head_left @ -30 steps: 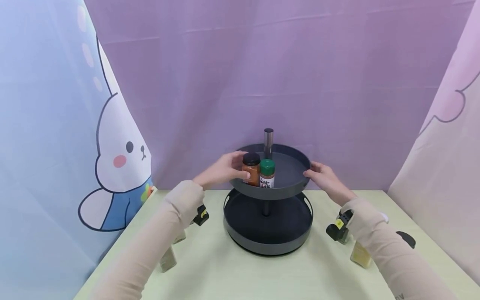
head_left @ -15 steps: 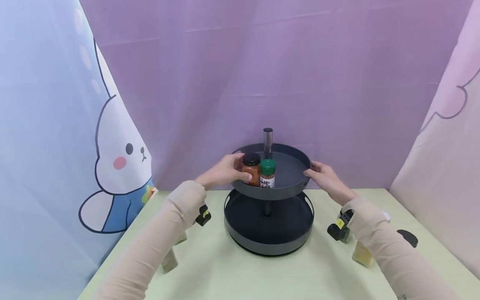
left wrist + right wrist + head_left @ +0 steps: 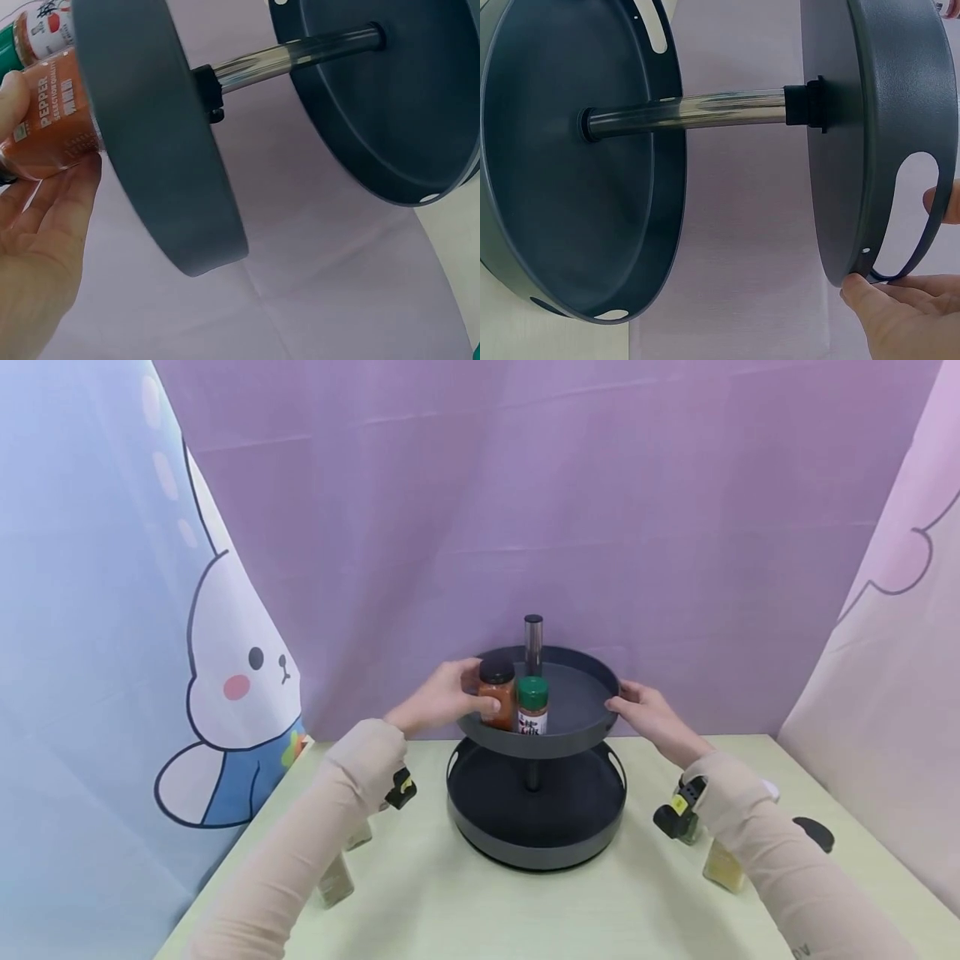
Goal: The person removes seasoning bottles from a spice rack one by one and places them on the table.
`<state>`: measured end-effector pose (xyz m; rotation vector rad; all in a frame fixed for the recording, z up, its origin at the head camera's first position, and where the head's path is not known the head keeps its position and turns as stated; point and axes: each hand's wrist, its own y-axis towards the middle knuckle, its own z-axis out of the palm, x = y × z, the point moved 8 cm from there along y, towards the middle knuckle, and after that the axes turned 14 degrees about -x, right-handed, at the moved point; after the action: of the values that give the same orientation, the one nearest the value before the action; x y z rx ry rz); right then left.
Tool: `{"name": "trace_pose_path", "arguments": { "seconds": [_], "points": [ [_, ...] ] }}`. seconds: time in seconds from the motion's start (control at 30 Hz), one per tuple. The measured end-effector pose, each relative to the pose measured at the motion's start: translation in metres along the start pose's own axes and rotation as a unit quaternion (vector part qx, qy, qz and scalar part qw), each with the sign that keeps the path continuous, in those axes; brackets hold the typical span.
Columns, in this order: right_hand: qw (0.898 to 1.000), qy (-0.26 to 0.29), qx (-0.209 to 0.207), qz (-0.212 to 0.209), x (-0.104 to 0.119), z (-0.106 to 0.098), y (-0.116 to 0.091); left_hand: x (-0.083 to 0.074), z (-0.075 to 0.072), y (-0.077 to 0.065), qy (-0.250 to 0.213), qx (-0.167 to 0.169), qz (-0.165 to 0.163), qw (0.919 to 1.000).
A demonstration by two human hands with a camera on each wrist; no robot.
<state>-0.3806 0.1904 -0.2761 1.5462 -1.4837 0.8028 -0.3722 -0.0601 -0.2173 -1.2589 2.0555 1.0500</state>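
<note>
My left hand (image 3: 438, 697) grips a pepper jar (image 3: 501, 692) with a black lid and orange-red powder, thumb in front and fingers behind. It stands upright at the left front of the upper tray (image 3: 551, 745) of a dark two-tier turntable rack. In the left wrist view, "PEPPER" reads on the jar (image 3: 56, 112). Right beside it is a green-capped spice jar (image 3: 533, 695) with a white label. At the tray's right side my right hand (image 3: 651, 714) holds the rim, thumb on one side and fingers on the other, by the cut-out handle (image 3: 909, 210).
Below is the lower tray (image 3: 534, 858), joined by a metal post (image 3: 533, 647). On the table's right lie a jar of yellow contents (image 3: 723, 867) and a black lid (image 3: 816, 833), partly behind the sleeve. Small jars (image 3: 335, 885) stand at left. A purple curtain (image 3: 637, 527) hangs behind.
The pepper jar in my left hand has shifted slightly up and to the left, widening its gap from the green-capped jar. My right hand stays at the tray rim.
</note>
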Motion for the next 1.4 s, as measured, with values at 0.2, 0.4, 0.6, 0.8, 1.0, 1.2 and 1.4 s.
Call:
{"name": "trace_pose_path", "arguments": {
  "seconds": [0.2, 0.4, 0.6, 0.8, 1.0, 1.2, 1.4],
  "points": [
    [1.0, -0.002, 0.0, -0.003, -0.001, -0.001, 0.0, -0.006, -0.011, 0.002, 0.014, -0.019, -0.006, 0.9997],
    [1.0, -0.003, 0.0, -0.004, -0.002, -0.001, 0.002, -0.011, -0.022, 0.004, -0.021, -0.032, -0.002, 0.9993],
    [1.0, -0.003, -0.001, 0.001, -0.004, -0.003, 0.001, -0.008, -0.037, 0.002, -0.06, -0.042, -0.012, 0.9972],
    [1.0, -0.009, 0.0, -0.004, -0.004, -0.004, 0.0, -0.001, -0.057, -0.007, -0.047, -0.053, -0.011, 0.9974],
    [1.0, -0.012, 0.0, -0.004, -0.003, -0.003, -0.001, 0.012, -0.074, -0.02, -0.008, -0.066, -0.007, 0.9978],
    [1.0, -0.016, -0.002, 0.0, -0.004, -0.004, -0.001, 0.025, -0.082, -0.03, 0.014, -0.067, -0.015, 0.9975],
    [1.0, -0.016, -0.005, 0.003, -0.004, -0.005, -0.002, 0.041, -0.082, -0.036, 0.024, -0.061, -0.038, 0.9972]
  ]
}}
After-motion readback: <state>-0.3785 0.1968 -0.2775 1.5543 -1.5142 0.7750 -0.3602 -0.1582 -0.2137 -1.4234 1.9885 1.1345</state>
